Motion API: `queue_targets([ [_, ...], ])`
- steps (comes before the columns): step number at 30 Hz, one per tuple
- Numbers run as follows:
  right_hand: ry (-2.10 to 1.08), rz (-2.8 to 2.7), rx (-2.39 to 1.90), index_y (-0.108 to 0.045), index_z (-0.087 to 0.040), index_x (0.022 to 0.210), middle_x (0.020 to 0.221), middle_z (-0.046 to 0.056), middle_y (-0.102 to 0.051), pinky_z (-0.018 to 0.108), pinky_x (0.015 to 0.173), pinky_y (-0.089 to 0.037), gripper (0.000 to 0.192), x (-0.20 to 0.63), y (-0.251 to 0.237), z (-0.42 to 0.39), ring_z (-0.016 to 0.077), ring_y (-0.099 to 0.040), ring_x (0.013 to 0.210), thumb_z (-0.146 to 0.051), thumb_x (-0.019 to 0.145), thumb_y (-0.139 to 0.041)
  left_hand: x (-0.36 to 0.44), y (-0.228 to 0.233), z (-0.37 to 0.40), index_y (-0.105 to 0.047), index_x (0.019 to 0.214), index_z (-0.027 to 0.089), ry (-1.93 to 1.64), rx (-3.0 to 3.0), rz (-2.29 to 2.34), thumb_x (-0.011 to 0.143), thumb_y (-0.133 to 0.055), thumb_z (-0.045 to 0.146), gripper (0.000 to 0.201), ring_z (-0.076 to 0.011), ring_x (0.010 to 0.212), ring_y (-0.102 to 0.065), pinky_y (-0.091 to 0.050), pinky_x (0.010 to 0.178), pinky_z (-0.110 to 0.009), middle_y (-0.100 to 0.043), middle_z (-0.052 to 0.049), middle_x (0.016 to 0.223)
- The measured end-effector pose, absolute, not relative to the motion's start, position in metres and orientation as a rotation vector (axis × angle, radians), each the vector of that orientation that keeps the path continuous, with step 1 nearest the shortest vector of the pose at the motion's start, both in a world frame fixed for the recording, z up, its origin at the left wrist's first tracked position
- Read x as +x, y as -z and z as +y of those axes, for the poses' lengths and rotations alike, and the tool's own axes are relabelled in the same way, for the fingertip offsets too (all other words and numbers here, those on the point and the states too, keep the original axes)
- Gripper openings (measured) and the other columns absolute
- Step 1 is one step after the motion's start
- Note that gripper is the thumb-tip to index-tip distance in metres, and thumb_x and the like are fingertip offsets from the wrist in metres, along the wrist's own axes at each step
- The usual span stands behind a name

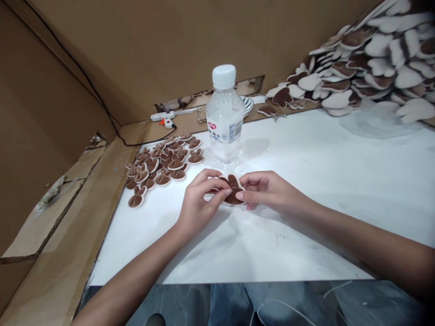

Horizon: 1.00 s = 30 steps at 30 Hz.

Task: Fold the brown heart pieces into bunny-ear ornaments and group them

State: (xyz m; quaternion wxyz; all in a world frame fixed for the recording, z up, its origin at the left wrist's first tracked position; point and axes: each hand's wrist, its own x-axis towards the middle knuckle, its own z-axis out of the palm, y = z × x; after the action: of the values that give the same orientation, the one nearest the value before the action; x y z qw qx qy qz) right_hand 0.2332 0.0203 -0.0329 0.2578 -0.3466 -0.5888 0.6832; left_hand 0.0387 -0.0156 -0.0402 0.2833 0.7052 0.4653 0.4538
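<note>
My left hand (197, 199) and right hand (268, 190) pinch 1 brown patch (234, 190) over the table (306, 217) | risk: bottle (224, 118) just behind, a knuckle bump could topple it

Both hands, left (199, 199) and right (268, 190), meet fingertip-to-fingertip, seemingly pinching.

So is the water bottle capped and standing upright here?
Yes. The water bottle stands upright on the white table, its white cap on top.
</note>
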Motion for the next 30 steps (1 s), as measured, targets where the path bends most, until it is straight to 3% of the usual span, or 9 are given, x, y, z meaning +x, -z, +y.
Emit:
queue_targets([
  [4, -1.773, -1.611, -0.990, -0.065, -0.016, 0.083, 0.078, 0.002, -0.063, 0.025, 0.063, -0.050, 0.020, 0.235, 0.038, 0.025, 0.0123, -0.059, 0.068, -0.035, 0.078, -0.067, 0.036, 0.040, -0.010, -0.064, 0.080, 0.017, -1.157, 1.686, 1.173, 0.083, -0.062, 0.024, 0.008, -0.0155, 0.101, -0.053, -0.049, 0.076, -0.020, -0.053, -0.006, 0.103],
  [10, -1.744, -1.562, -1.090, -0.066, -0.017, 0.084, 0.076, 0.003, -0.065, 0.025, 0.062, -0.051, 0.019, 0.238, 0.042, 0.032, 0.0125, -0.060, 0.064, -0.034, 0.076, -0.069, 0.032, 0.046, 0.000, -0.057, 0.082, 0.015, -1.134, 1.342, 0.920, 0.085, -0.059, 0.029, 0.015, -0.0098, 0.076, -0.054, -0.049, 0.067, -0.021, -0.053, -0.003, 0.092],
  [15, -1.795, -1.474, -1.077, -0.067, -0.017, 0.084, 0.080, 0.003, -0.066, 0.023, 0.061, -0.050, 0.017, 0.240, 0.039, 0.036, 0.0105, -0.059, 0.062, -0.031, 0.075, -0.068, 0.027, 0.040, 0.004, -0.052, 0.080, 0.016, -1.149, 1.174, 0.928, 0.085, -0.060, 0.031, 0.018, -0.0124, 0.077, -0.061, -0.053, 0.066, -0.024, -0.059, -0.005, 0.099],
  [18, -1.841, -1.498, -1.068, -0.068, -0.016, 0.079, 0.078, 0.004, -0.065, 0.023, 0.061, -0.051, 0.013, 0.243, 0.037, 0.040, 0.0129, -0.060, 0.066, -0.028, 0.074, -0.067, 0.020, 0.037, 0.008, -0.052, 0.082, 0.015, -1.184, 1.128, 0.923, 0.087, -0.058, 0.032, 0.018, -0.0112, 0.074, -0.061, -0.052, 0.065, -0.021, -0.063, -0.004, 0.089],
  [24, -1.821, -1.609, -1.083, -0.069, -0.014, 0.077, 0.075, 0.006, -0.066, 0.023, 0.057, -0.050, 0.013, 0.250, 0.040, 0.048, 0.0150, -0.061, 0.067, -0.026, 0.073, -0.064, -0.002, 0.027, 0.024, -0.053, 0.078, 0.015, -1.402, 1.047, 0.967, 0.078, -0.069, 0.034, 0.025, -0.0079, 0.065, -0.060, -0.052, 0.062, -0.018, -0.062, 0.000, 0.072],
  [30, -1.768, -1.712, -1.066, -0.069, -0.015, 0.082, 0.081, 0.006, -0.065, 0.024, 0.062, -0.050, 0.018, 0.253, 0.042, 0.050, 0.0151, -0.061, 0.069, -0.031, 0.077, -0.063, -0.072, -0.021, 0.041, -0.059, 0.081, 0.014, -1.701, 1.167, 1.197, 0.076, -0.069, 0.032, 0.021, -0.0081, 0.064, -0.061, -0.052, 0.064, -0.018, -0.062, 0.000, 0.070],
])
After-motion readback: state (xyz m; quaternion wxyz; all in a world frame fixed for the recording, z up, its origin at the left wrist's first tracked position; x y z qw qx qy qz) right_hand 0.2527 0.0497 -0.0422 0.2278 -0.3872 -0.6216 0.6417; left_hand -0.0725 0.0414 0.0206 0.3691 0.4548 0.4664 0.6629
